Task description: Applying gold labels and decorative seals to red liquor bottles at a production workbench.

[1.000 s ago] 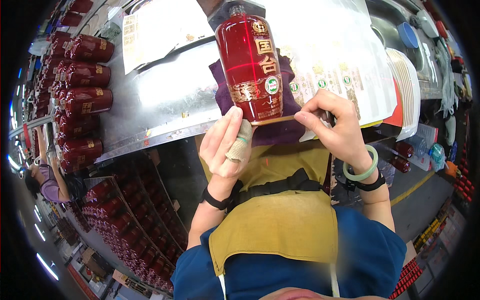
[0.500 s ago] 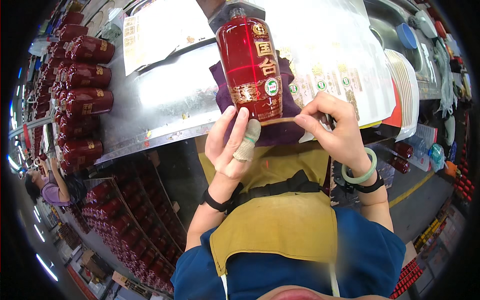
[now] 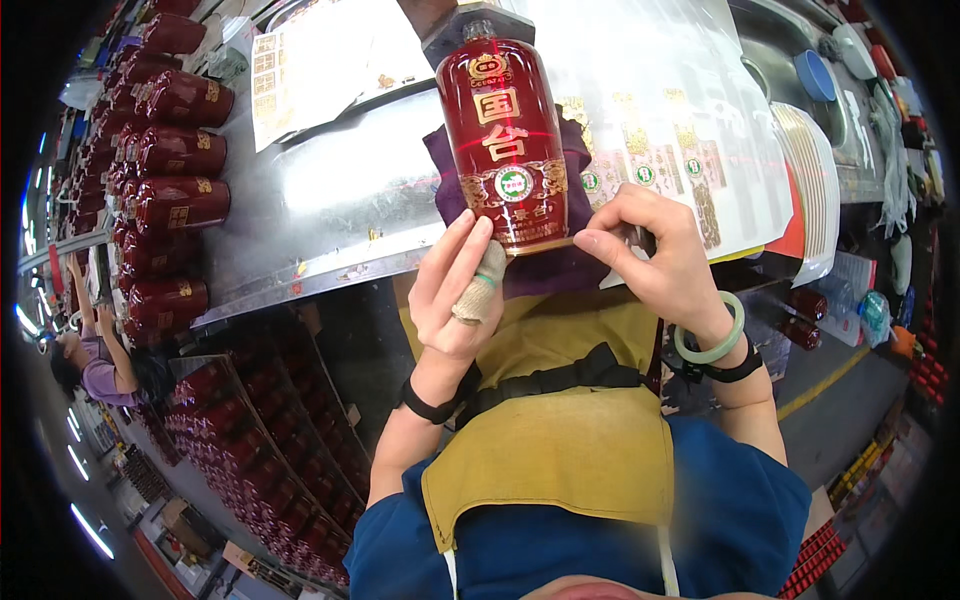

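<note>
Pinches with the right hand (image 3: pixel 662 243), thumb and index brought together, apparently on the end of a thin gold strip (image 3: pixel 540 247) laid along the base of a red glass bottle (image 3: pixel 520 120), on its side just left of those fingertips with neck pointing away; rests the left hand (image 3: pixel 447 300) at the opposite corner of the base, fingers loosely apart and not wrapped around anything, two fingertips touching the glass, thumb in a cloth finger sleeve (image 3: pixel 478 290) close to the bottom edge; has turned the bottle within the last half second, bringing the round green-and-white emblem (image 3: pixel 513 183) from near the right edge to mid-face, above and between both sets of fingers; has also moved the right fingertips in closer to the glass, leaving hardly any free strip, and drawn the left fingertips slightly back leftward; judging by this, probably has more of the strip lying against the base and little left loose on the right; wears a pale green bangle (image 3: pixel 739 318) behind the right fingers; beyond the left fingertips, a purple cloth (image 3: pixel 448 175) under the bottle; beyond the right fingers, printed sheets (image 3: pixel 640 150); far left of the left fingers, similar red bottles (image 3: pixel 180 205) in rows
</note>
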The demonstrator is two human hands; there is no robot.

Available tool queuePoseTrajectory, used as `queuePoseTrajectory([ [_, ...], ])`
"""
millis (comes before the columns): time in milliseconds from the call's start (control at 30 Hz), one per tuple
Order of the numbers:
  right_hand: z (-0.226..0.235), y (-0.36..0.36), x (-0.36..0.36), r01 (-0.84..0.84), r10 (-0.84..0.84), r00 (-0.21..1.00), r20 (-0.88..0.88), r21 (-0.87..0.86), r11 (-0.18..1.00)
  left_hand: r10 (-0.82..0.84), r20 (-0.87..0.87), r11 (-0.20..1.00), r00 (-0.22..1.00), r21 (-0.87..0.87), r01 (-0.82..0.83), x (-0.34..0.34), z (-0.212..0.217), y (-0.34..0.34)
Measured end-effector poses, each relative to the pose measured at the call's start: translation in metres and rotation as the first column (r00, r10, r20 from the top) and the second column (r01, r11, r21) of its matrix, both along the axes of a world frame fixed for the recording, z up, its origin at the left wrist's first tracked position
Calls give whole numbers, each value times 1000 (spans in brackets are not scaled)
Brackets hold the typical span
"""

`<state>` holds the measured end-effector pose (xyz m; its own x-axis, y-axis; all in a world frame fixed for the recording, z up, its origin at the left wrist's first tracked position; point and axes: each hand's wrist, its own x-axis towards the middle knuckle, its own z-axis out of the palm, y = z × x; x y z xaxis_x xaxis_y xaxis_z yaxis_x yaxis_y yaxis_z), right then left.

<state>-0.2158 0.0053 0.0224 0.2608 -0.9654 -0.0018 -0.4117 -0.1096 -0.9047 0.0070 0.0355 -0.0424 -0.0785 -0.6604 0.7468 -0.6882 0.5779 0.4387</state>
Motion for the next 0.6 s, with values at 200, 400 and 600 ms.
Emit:
queuePoseTrajectory([
  [200, -2, 0, -2, 10, -10, 1000, -4, 17, 1000, -21, 61, 999, 998, -25, 23, 0, -2, 4],
  [400, -4, -1, -2, 10, -10, 1000, -10, 17, 1000, 49, 191, 993, 980, -112, -28, -7, 8, 2],
  [600, -3, 0, 3, 9, -9, 1000, 5, -8, 1000, -92, 102, 996, 991, -10, 94, -5, 13, -8],
])
